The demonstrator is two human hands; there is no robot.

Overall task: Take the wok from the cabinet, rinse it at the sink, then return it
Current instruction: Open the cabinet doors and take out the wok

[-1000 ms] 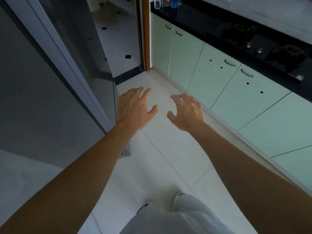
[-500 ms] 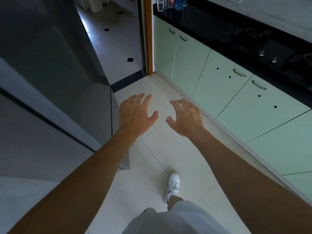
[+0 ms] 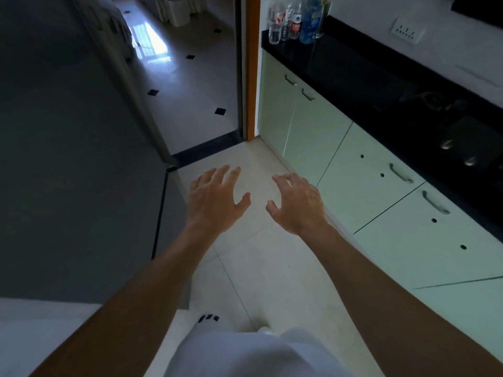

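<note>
Floor (image 3: 258, 268) pale tile, beneath my left hand (image 3: 215, 202) and my right hand (image 3: 299, 205), both held out palms down. Left hand released, fingers spread loose; right hand released, fingers slightly bent, grasping nothing. Thumbs face each other, apart. Green cabinet (image 3: 353, 186) just right of right hand, doors closed. Black table (image 3: 353, 77) above it; bottles (image 3: 294, 23) at far end, ahead of right hand. Wok: cannot tell where.

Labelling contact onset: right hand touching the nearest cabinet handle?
Apart. Head view shows bare green door between the right hand and the cabinet handle; its fingers are spread, holding nothing.
</note>
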